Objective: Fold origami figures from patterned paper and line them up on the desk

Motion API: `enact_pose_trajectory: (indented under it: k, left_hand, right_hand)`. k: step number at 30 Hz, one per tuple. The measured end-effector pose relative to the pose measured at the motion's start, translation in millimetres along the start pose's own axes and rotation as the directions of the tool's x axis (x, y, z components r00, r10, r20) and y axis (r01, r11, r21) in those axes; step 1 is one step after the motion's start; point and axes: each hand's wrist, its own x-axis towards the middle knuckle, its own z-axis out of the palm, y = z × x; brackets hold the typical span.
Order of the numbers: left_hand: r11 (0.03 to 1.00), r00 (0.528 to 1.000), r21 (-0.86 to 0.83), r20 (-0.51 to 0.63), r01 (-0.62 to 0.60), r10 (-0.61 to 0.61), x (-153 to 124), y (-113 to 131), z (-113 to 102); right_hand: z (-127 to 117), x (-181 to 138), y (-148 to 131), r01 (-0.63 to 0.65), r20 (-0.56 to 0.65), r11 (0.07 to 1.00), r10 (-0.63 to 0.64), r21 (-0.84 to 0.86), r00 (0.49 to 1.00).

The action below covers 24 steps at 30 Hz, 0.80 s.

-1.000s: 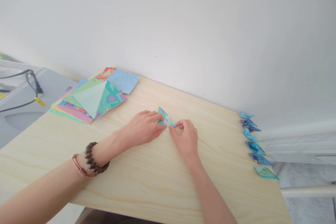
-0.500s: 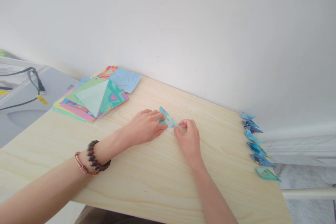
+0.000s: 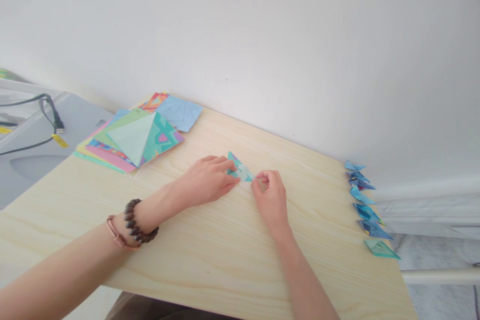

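Note:
A small folded piece of teal, white and purple patterned paper [image 3: 244,174] lies on the wooden table between my hands. My left hand [image 3: 210,180] holds its left part, thumb and fingers pressing it against the tabletop and covering some of it. At the paper's pointed right corner, my right hand [image 3: 270,195] pinches with thumb and index finger, the other fingers curled in. Dark beads and a copper-coloured bangle circle my left wrist.
Coloured paper sheets [image 3: 112,147] are stacked at the table's back left. Several folded blue and green paper pieces [image 3: 369,214] line the right edge. A white wall [image 3: 240,50] rises behind the table [image 3: 210,260]. A black cable [image 3: 52,115] lies on a grey surface at left.
My right thumb has shifted slightly to the right along the paper's corner. My left hand and the paper stay nearly still.

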Motion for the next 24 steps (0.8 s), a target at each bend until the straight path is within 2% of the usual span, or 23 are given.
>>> enact_pose_trajectory:
  k: [9,16,20,24]
  left_hand:
    - [0.999,0.997,0.033,0.074,-0.016,0.014,0.6,-1.1,-0.7]
    - [0.995,0.995,0.008,0.010,-0.104,0.104,2.1,0.1,8.3]
    - [0.996,0.996,-0.034,-0.020,-0.085,0.084,2.0,0.0,10.6]
    - [0.997,0.997,-0.024,-0.004,-0.076,0.076,1.2,-0.6,8.7]
  right_hand:
    - [-2.0,0.0,4.0,0.005,-0.027,0.999,-0.004,0.044,1.000]
    - [2.2,-1.1,1.0,0.029,-0.040,0.999,-0.031,-0.041,0.999]
    - [1.7,0.3,0.4,0.024,-0.031,0.998,-0.026,-0.066,0.999]
    - [-1.3,1.7,3.0,0.023,-0.011,0.999,-0.023,-0.041,1.000]
